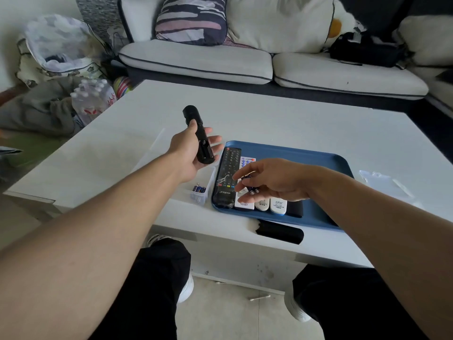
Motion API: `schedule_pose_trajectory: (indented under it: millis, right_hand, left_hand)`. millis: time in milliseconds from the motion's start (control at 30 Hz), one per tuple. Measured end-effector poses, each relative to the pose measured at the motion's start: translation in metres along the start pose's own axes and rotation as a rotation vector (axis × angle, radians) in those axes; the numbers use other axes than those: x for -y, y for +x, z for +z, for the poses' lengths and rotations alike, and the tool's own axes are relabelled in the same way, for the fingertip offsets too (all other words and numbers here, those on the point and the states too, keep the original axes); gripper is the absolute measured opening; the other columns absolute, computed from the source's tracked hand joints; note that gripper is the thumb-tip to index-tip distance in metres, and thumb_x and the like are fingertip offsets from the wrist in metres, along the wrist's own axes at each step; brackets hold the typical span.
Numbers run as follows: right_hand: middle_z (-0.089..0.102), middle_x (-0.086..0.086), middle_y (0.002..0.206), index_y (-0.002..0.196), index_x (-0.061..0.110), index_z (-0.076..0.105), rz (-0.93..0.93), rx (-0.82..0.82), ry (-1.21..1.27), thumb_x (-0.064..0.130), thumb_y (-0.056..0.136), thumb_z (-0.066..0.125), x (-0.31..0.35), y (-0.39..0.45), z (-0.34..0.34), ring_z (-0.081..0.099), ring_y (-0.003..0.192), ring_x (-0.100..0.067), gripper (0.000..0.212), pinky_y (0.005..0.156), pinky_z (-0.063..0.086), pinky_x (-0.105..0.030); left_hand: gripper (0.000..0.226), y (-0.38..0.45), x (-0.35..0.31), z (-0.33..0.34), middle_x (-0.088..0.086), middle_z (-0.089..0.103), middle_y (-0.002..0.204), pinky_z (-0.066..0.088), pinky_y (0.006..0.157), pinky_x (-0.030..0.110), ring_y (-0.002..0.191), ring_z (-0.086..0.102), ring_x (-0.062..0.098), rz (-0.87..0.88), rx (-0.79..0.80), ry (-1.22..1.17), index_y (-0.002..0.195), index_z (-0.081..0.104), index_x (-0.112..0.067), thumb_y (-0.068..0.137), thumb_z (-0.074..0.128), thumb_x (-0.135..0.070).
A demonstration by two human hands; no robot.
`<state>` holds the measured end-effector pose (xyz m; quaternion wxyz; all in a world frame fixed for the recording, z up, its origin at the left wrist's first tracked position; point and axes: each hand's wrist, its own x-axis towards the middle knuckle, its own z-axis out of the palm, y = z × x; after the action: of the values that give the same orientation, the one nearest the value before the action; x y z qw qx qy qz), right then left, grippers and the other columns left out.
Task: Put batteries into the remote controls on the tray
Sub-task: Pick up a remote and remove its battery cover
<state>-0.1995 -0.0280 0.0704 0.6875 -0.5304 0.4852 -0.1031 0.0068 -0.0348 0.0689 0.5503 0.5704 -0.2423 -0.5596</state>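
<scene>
Remote controls on the blue tray [326, 163]: long black remote [226, 177] lies along the tray's left side, wrapped in clear film, buttons up. Just right of it, a row of white remotes [278, 204], partly hidden under your right hand. A dark remote sits at the right end of that row; mostly hidden, can't tell more.

The tray rests on the white surface [294, 123], close to the near edge and right of centre.

Your left hand [193, 150] is raised over the surface, left of the tray. Its grip is a loose cradle: thumb lies across the top of a black remote [197, 133], fingers curl underneath. Remote is turned back-up, its battery bay open at the near end. Can't tell whether any cell sits inside.

Your right hand [272, 182] hovers above the tray's left half. Its grip is a pinch: fingertips hold small batteries [251, 185], dark blue bodies, silver ends. Count unclear.

A clear plastic box [199, 192] sits against the tray's left side, touching it. More batteries [199, 188] lie in its near end.

A black battery cover [279, 231] lies on the surface at the near edge, just in front of the tray.

A clear plastic lid [384, 182] rests on the surface right of the tray.
</scene>
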Motion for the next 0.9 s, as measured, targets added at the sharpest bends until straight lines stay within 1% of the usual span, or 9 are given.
schedule_pose_trajectory:
  millis: [133,233,333,467,600,667,733,833,900]
  right_hand:
    - [0.069,-0.020,0.110,0.122,0.000,0.062,-0.022,-0.033,0.106,-0.011,0.094,0.057,-0.001,0.002,-0.007,0.070,0.108,-0.035,0.030,0.092,0.059,-0.038]
    - [0.068,-0.024,0.117,0.122,0.004,0.065,-0.059,-0.060,0.089,-0.016,0.091,0.057,-0.001,0.001,-0.013,0.071,0.107,-0.033,0.037,0.090,0.059,-0.036]
    - [0.070,-0.021,0.117,0.120,0.009,0.067,-0.079,-0.074,0.023,-0.013,0.093,0.057,-0.004,-0.005,-0.020,0.072,0.104,-0.029,0.036,0.090,0.059,-0.036]
    - [0.075,-0.008,0.111,0.122,0.017,0.065,-0.093,-0.109,-0.134,-0.001,0.097,0.060,-0.010,-0.014,-0.028,0.072,0.105,-0.024,0.031,0.088,0.060,-0.036]
    - [0.076,-0.008,0.109,0.123,0.011,0.061,-0.118,-0.223,-0.205,0.001,0.097,0.061,-0.018,-0.026,-0.047,0.073,0.101,-0.024,0.028,0.084,0.061,-0.034]
    - [0.074,-0.014,0.111,0.121,0.005,0.059,-0.124,-0.290,-0.139,-0.003,0.096,0.061,-0.022,-0.034,-0.061,0.073,0.095,-0.026,0.026,0.084,0.061,-0.034]
    - [0.071,-0.019,0.111,0.117,0.001,0.060,-0.129,-0.354,-0.036,-0.005,0.092,0.065,-0.029,-0.046,-0.078,0.074,0.091,-0.029,0.027,0.080,0.062,-0.032]
    - [0.067,-0.022,0.111,0.110,0.001,0.066,-0.152,-0.500,-0.026,-0.009,0.086,0.070,-0.047,-0.063,-0.107,0.075,0.087,-0.032,0.026,0.078,0.062,-0.031]
    - [0.065,-0.023,0.105,0.105,0.004,0.068,-0.165,-0.621,-0.087,-0.011,0.085,0.070,-0.063,-0.074,-0.126,0.072,0.083,-0.031,0.025,0.081,0.062,-0.037]
  left_hand:
    - [0.049,-0.001,0.002,0.006,0.008,0.079,0.094,0.060,0.091,0.045,0.090,0.077,0.026,0.003,0.037,0.023,0.121,0.066,-0.012,0.108,0.035,-0.047]
    - [0.048,-0.003,0.003,0.012,0.009,0.078,0.094,0.059,0.091,0.045,0.094,0.076,0.028,-0.007,0.068,0.042,0.120,0.066,-0.012,0.108,0.035,-0.047]
    - [0.048,-0.005,0.005,0.019,0.010,0.078,0.099,0.059,0.089,0.044,0.099,0.075,0.029,-0.021,0.105,0.065,0.121,0.066,-0.011,0.108,0.036,-0.046]
    - [0.046,-0.007,0.008,0.029,0.010,0.078,0.098,0.057,0.086,0.042,0.084,0.075,0.026,-0.032,0.167,0.086,0.123,0.065,-0.009,0.108,0.040,-0.044]
    - [0.044,-0.009,0.013,0.045,0.009,0.078,0.098,0.055,0.091,0.043,0.085,0.075,0.026,-0.052,0.249,0.130,0.128,0.064,-0.008,0.107,0.044,-0.042]
    - [0.043,-0.010,0.016,0.053,0.008,0.078,0.103,0.055,0.086,0.040,0.092,0.075,0.026,-0.058,0.301,0.164,0.129,0.063,-0.011,0.106,0.044,-0.042]
    - [0.042,-0.011,0.020,0.064,0.007,0.077,0.109,0.053,0.088,0.039,0.099,0.074,0.026,-0.072,0.362,0.194,0.130,0.063,-0.013,0.106,0.045,-0.042]
    - [0.039,-0.016,0.026,0.084,0.005,0.076,0.116,0.053,0.088,0.037,0.107,0.073,0.024,-0.093,0.466,0.225,0.133,0.061,-0.017,0.106,0.046,-0.041]
    - [0.038,-0.019,0.030,0.099,0.004,0.075,0.119,0.054,0.096,0.040,0.109,0.072,0.025,-0.093,0.531,0.233,0.136,0.058,-0.018,0.106,0.047,-0.039]
